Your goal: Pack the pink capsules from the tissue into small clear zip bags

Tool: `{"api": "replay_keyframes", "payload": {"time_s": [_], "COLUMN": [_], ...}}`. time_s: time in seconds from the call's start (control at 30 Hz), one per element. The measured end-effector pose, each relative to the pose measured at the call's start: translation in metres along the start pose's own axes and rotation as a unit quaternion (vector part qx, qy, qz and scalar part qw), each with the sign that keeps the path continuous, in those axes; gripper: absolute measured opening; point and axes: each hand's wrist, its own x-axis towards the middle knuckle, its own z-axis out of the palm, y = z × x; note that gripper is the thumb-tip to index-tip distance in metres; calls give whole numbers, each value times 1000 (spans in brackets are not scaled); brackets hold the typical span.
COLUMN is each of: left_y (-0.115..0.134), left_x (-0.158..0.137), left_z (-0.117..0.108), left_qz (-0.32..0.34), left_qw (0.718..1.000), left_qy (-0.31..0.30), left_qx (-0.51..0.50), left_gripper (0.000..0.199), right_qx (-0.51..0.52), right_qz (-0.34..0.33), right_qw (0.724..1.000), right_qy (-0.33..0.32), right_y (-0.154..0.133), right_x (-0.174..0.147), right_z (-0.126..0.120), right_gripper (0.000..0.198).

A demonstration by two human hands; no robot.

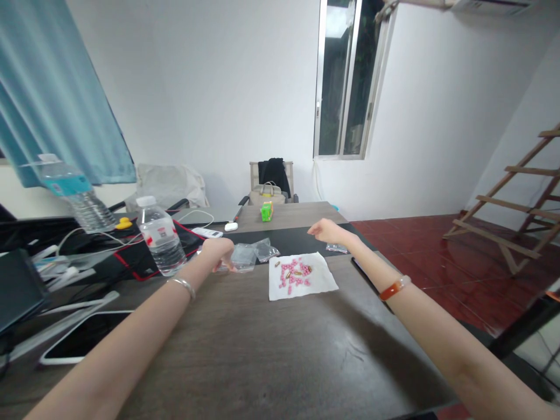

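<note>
My left hand (220, 252) reaches down at a clear plastic bag (245, 256), its fingers curled closed at the bag's left edge; the fingertips are partly hidden. My right hand (328, 231) hovers over the dark strip of the table, fingers pinched together and pointing left. Whether something small sits in that pinch I cannot make out. Between the hands lies a white paper sheet (321, 280) bearing many small pink pieces (298, 281) and several gold-brown ones (298, 273). Another small clear bag (336, 248) lies just below my right hand.
Water bottles (161, 236) stand at left, near a phone (85, 335), cables and a laptop. A white remote (207, 232), a white case (231, 226) and a green box (266, 211) are farther back. A dark slim object (367, 277) lies along the table's right edge.
</note>
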Motion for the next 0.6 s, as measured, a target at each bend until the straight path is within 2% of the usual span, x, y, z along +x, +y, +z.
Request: {"api": "replay_keyframes", "payload": {"time_s": [0.03,0.1,0.17,0.23,0.4,0.5,0.6], "left_y": [4,16,31,46,67,65,57], "left_x": [-3,-11,-19,-28,-40,-40,-36], "left_z": [-2,-5,-4,3,30,40,42], "left_qz": [-9,-6,35,81,225,230,205], "left_qw": [998,996,998,996,973,969,972], "left_qy": [-46,-71,-30,11,49,87,114], "left_qx": [31,54,43,33,-8,6,29], "left_gripper": [29,23,25,35,49,49,35], "right_qx": [-22,-54,-81,-107,-145,-154,-154], "right_qz": [29,73,108,131,144,143,143], "right_qw": [999,996,990,984,979,977,977], "right_qy": [-3,-23,-45,-46,8,28,42], "right_y": [7,16,20,18,8,7,11], "right_x": [-3,-9,-13,-16,-18,-19,-19], "right_z": [0,4,10,17,28,32,36], "right_gripper": [48,45,39,33,33,31,28]}}
